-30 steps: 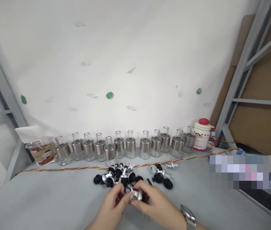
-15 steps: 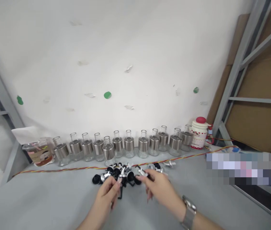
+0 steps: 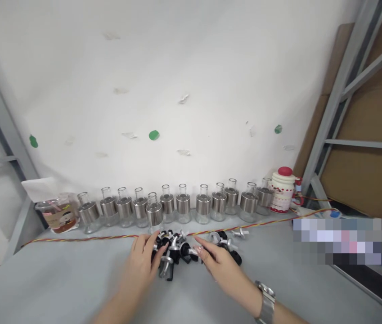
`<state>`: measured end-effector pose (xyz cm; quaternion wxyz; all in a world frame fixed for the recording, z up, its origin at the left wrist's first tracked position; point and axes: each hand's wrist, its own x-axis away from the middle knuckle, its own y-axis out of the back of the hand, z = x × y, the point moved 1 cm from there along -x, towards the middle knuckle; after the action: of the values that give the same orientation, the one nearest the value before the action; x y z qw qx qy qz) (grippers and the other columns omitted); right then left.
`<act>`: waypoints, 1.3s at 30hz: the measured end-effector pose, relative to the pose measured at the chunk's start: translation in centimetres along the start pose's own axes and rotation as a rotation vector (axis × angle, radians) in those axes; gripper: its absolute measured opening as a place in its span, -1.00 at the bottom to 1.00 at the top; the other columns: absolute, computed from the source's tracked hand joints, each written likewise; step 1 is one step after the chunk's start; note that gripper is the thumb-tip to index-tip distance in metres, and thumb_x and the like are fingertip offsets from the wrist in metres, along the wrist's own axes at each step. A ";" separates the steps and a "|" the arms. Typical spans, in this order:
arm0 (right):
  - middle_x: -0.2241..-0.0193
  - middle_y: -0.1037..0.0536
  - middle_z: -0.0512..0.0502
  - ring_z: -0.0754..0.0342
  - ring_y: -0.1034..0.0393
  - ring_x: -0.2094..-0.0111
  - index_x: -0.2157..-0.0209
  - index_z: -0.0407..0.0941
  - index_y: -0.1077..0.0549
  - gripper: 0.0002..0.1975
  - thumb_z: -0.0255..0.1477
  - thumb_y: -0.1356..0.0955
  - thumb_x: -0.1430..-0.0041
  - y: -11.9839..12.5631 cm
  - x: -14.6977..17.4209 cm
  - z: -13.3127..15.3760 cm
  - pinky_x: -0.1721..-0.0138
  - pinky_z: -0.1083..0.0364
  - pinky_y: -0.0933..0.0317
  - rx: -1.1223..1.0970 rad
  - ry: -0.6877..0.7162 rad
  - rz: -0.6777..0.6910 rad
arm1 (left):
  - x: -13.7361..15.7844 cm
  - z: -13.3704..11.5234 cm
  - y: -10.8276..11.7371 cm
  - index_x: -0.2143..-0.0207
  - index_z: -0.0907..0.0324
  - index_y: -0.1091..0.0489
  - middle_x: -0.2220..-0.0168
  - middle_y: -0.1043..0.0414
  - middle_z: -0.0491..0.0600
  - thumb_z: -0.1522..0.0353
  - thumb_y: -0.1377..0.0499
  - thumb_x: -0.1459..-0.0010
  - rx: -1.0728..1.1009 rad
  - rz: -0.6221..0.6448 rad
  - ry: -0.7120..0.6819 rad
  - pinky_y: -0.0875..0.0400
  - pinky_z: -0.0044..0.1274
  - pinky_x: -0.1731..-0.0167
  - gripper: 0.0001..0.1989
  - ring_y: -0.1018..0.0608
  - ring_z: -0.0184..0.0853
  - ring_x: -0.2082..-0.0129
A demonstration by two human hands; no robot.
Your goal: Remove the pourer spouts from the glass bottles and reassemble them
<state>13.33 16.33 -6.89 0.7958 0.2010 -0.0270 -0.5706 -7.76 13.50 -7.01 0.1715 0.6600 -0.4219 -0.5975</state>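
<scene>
Between my hands lies a loose pile of bottle pourers (image 3: 173, 247), silver spouts with black stoppers and caps. My left hand (image 3: 141, 258) curves around the pile's left side, thumb and fingers apart, its fingertips partly hiding some pieces. Just left of the right fingertips is a silver pourer (image 3: 192, 252). My right hand (image 3: 219, 262) rests low beside it with fingers spread and thumb close to the spout; whether it touches is unclear. More pourers (image 3: 228, 244) lie behind the right hand. A row of glass bottles (image 3: 183, 202) with metal sleeves and uncovered necks stands behind the pile.
A twisted red and yellow cord (image 3: 110, 237) crosses the grey table (image 3: 59, 279). A plastic cup (image 3: 59, 216) stands at the left end, a white jar with a red lid (image 3: 282, 191) at the right. Metal shelf posts (image 3: 332, 103) flank the white wall.
My left hand has let go of a pourer, which now lies at the pile's front, and shifted left. My right hand has lowered and opened beside the pile. The view has moved slightly.
</scene>
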 end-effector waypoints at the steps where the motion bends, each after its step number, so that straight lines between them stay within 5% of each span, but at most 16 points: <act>1: 0.32 -0.50 -0.12 0.02 -0.33 0.26 0.04 -0.14 -0.35 -0.54 -0.18 -0.19 -0.12 -0.1 0.0 0.2 0.19 0.07 -0.18 -0.026 0.023 0.025 | 0.1 -0.3 0.2 0.05 0.19 -0.24 0.29 -0.32 0.04 0.27 0.01 -0.13 0.021 -0.001 -0.048 -0.37 -0.41 0.27 -0.66 -0.43 -0.24 0.27; 3: 0.34 -0.49 -0.11 0.03 -0.33 0.28 0.11 -0.16 -0.41 -0.54 -0.14 -0.19 -0.11 -0.4 0.2 0.5 0.24 0.10 -0.20 -0.092 0.018 0.096 | 0.3 -1.3 0.5 0.03 0.18 -0.22 0.24 -0.33 0.05 0.26 -0.04 -0.11 0.079 0.070 -0.163 -0.37 -0.44 0.24 -0.64 -0.43 -0.26 0.24; 6: 0.56 -0.40 0.01 0.21 -0.21 0.63 0.14 -0.16 -0.40 -0.49 -0.06 -0.21 -0.05 -1.2 0.5 0.4 0.64 0.23 -0.11 -0.220 -0.116 0.229 | 0.9 -3.2 1.0 0.05 0.16 -0.22 0.22 -0.34 0.05 0.22 -0.10 -0.06 0.140 0.276 -0.282 -0.40 -0.48 0.29 -0.60 -0.44 -0.26 0.24; 9: 0.68 -0.27 0.15 0.30 -0.02 0.78 0.09 -0.14 -0.29 -0.41 -0.01 -0.26 0.05 -2.0 0.6 0.0 0.80 0.28 0.06 -0.364 -0.214 0.314 | 1.4 -4.5 1.0 0.22 0.15 -0.31 0.31 -0.38 -0.01 0.30 -0.10 -0.08 0.100 0.383 -0.303 -0.42 -0.49 0.40 -0.80 -0.47 -0.28 0.34; 17: 0.83 -0.23 0.15 0.29 -0.06 0.87 0.55 -0.14 -0.23 -0.52 0.02 -0.15 -0.03 -2.5 0.7 0.1 0.88 0.30 0.12 -0.331 -0.508 0.298 | 1.6 -4.4 0.7 0.36 0.16 -0.31 0.44 -0.40 -0.06 0.41 -0.11 -0.06 -0.142 0.280 -0.357 -0.40 -0.48 0.56 -0.95 -0.49 -0.25 0.46; 25: 0.75 -0.18 0.17 0.33 0.07 0.82 0.58 -0.15 -0.25 -0.58 -0.06 -0.22 -0.03 -2.5 1.1 -0.1 0.86 0.30 0.17 -0.664 -0.602 0.409 | 1.9 -5.4 1.0 0.42 0.17 -0.27 0.54 -0.36 -0.07 0.48 0.07 -0.14 -0.167 0.186 -0.551 -0.30 -0.51 0.66 -0.84 -0.45 -0.27 0.57; 32: 0.83 -0.06 0.26 0.31 0.09 0.84 0.57 -0.09 -0.13 -0.53 0.06 -0.24 0.13 -4.4 1.0 -1.1 0.83 0.28 0.13 -0.651 -0.494 0.256 | 2.1 -4.8 0.4 0.49 0.15 -0.25 0.56 -0.38 -0.09 0.45 0.12 -0.16 0.104 0.261 -0.266 -0.28 -0.61 0.59 -0.77 -0.46 -0.37 0.57; 39: 0.72 -0.14 0.16 0.23 -0.08 0.71 0.52 -0.09 -0.11 -0.60 -0.06 -0.05 -0.15 -3.3 1.7 1.0 0.67 0.22 -0.02 -0.192 -0.147 0.156 | 2.0 -5.0 0.3 0.58 0.16 -0.25 0.67 -0.25 -0.16 0.25 0.08 -0.17 0.518 0.334 0.152 -0.22 -0.66 0.57 -0.68 -0.35 -0.45 0.63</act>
<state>10.68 13.57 -7.45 0.8492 0.0788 -0.0459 -0.5202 -3.37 10.41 -6.89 0.1245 0.6459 -0.6488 -0.3826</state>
